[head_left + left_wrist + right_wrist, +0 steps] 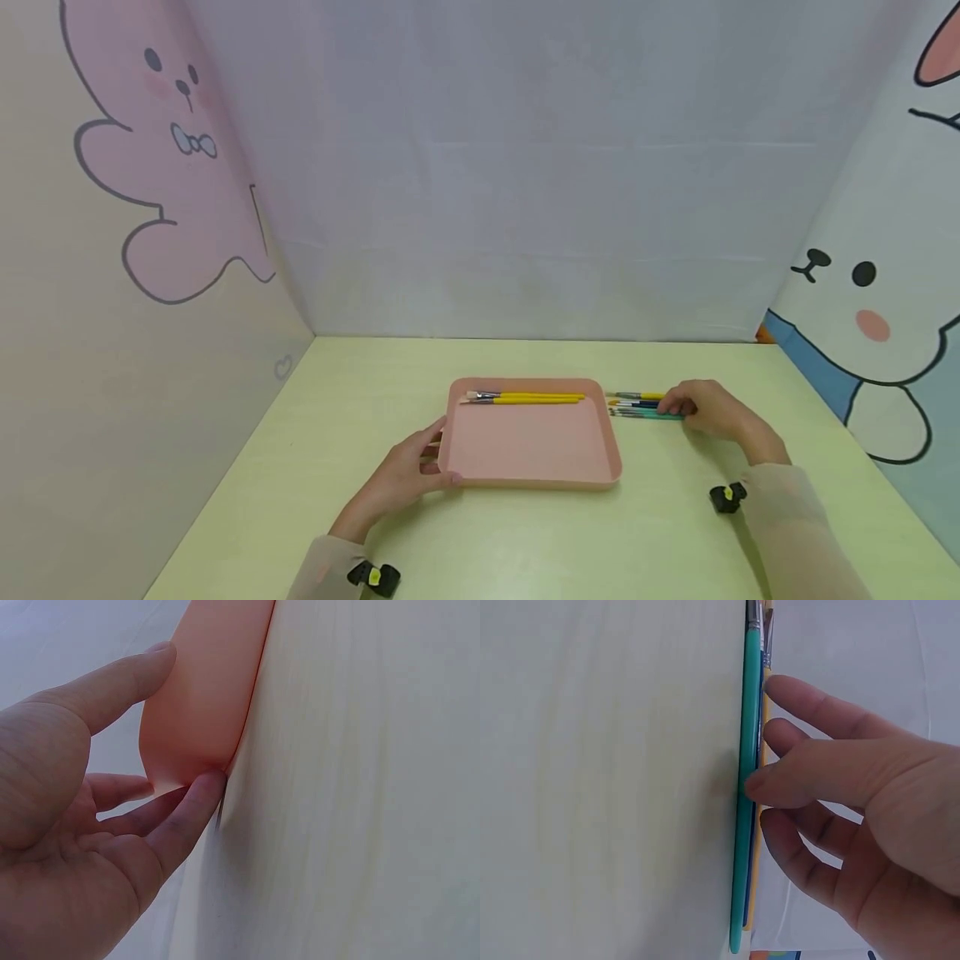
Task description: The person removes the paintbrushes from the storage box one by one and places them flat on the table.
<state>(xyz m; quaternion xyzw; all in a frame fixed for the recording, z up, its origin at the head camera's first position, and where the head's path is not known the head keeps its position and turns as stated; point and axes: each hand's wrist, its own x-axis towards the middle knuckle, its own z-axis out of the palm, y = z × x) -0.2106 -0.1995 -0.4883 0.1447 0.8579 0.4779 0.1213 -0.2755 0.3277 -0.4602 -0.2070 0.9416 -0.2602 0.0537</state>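
Observation:
A pink tray [532, 446] lies on the table, with two yellow-handled paintbrushes [536, 401] side by side near its far edge. My left hand [408, 472] holds the tray's near left corner. The left wrist view shows the thumb on the rim and fingers around the corner. Just right of the tray lie several paintbrushes [637, 413] with teal, dark blue and yellow handles. Over their handles is my right hand [708, 408], its fingers loosely bent and spread. In the right wrist view its thumb reaches the teal paintbrush [744, 825]; no brush is lifted.
The pale yellow table [555, 533] meets a light curtain [540, 208] at the back. Printed cartoon panels stand at the left and right sides. Each wrist wears a small black device.

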